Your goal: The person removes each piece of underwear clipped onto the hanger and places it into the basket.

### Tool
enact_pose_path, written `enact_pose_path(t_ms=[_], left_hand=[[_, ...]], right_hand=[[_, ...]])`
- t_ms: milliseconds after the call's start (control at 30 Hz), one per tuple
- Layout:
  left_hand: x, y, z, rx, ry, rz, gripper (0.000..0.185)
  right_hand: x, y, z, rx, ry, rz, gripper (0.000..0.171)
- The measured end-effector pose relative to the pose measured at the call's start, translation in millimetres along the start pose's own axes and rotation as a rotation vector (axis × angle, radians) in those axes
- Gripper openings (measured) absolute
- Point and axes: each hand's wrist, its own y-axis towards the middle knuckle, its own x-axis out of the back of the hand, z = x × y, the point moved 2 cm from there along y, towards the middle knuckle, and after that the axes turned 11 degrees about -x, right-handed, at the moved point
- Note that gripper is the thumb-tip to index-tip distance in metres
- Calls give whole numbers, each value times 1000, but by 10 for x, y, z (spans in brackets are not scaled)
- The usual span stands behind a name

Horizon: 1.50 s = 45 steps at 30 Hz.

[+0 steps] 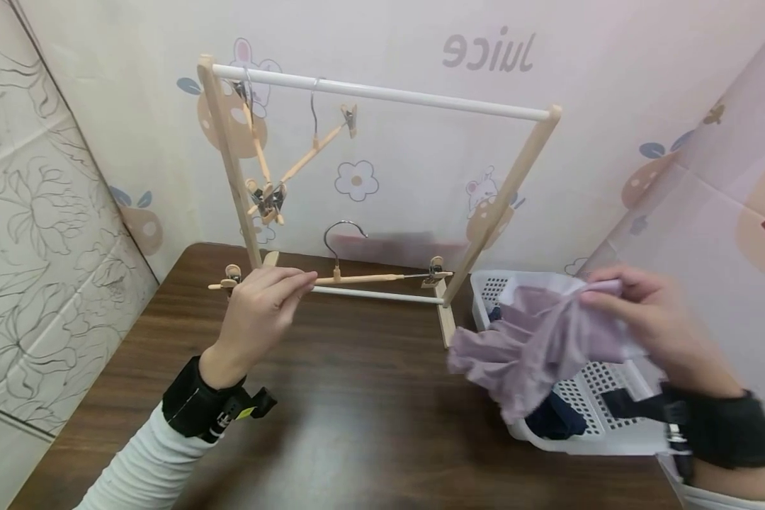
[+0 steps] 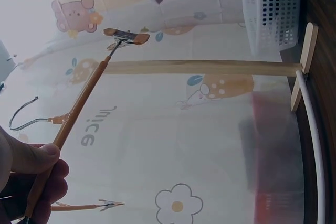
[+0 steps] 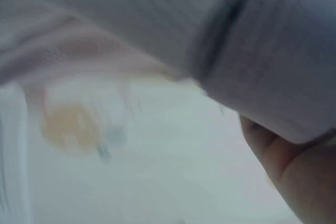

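Left hand (image 1: 261, 312), fingers curled, grips the wooden clip hanger with a wire hook (image 1: 357, 278) by its bar, low in front of the small wooden drying rack with a white top rail (image 1: 382, 92). Two more clip hangers (image 1: 274, 177) dangle tangled at the rail's left end. Right hand (image 1: 644, 312) pinches the crumpled lilac cloth (image 1: 535, 347) above the white perforated plastic basket (image 1: 612, 418). Risk: the bunched fabric could slip from a clip, or the hook snag the tangled pair.

Both wrists wear black straps carrying small cameras, the left hand (image 1: 263, 309) above a white ribbed sleeve (image 1: 137, 464).
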Motion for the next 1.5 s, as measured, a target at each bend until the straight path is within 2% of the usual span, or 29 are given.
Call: enact_pose_path(t_ms=[100, 167, 267, 333, 467, 533, 600, 633, 667, 767, 867, 967, 1167, 1500], left_hand=[[2, -4, 5, 4, 3, 10, 17], [6, -6, 8, 7, 6, 15, 17], [11, -12, 13, 11, 12, 20, 17], [12, -19, 13, 11, 15, 20, 17], [-5, -42, 10, 17, 16, 32, 16], [-9, -58, 7, 18, 17, 34, 16], [-7, -77, 8, 24, 16, 28, 17], [-4, -88, 9, 29, 14, 21, 17], [-2, -98, 12, 33, 13, 13, 18], [0, -110, 25, 40, 7, -4, 18], [-4, -98, 34, 30, 8, -4, 18], [1, -85, 37, 22, 13, 7, 17], [13, -88, 30, 30, 23, 20, 16], [22, -43, 12, 33, 16, 16, 16]], right_hand=[[340, -55, 61, -38, -228, -75, 31], [536, -73, 64, -86, -430, -120, 27], [762, -53, 17, -149, -594, -111, 26], [888, -36, -81, -168, -653, -53, 26], [1014, 26, -387, -93, -706, 206, 28], [983, 94, -570, -82, -697, 292, 23], [886, 213, -738, -124, -760, 252, 12], [820, 284, -830, -157, -787, 207, 5], [754, 353, -927, -187, -814, 150, 6], [562, 526, -1214, -260, -866, 9, 28], [425, 598, -1430, -310, -873, -37, 42], [331, 607, -1547, -347, -860, -35, 47], [278, 551, -1524, -321, -827, -30, 46], [405, 343, -1326, -355, -788, -66, 50]])
